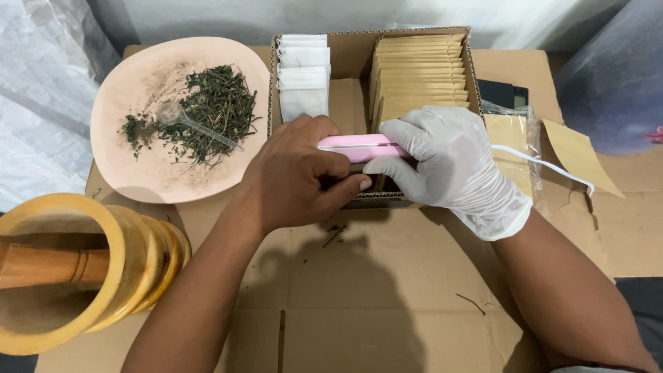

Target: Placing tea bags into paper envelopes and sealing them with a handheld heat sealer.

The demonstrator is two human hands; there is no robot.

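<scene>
sealer (359, 147) pink, between both hands | left hand (297, 176) grips it bare | right hand (449, 162) gloved, clasps it

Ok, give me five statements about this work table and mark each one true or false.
1. The right hand wears a white glove. True.
2. The left hand wears a glove too. False: it is bare.
3. Both hands grip a pink handheld device over the cardboard box. True.
4. The clear plastic spoon lies in the wooden mortar. False: it lies on the pink plate, among the dried green herbs.
5. The box holds only white sachets. False: a stack of tan envelopes stands beside them.
</scene>
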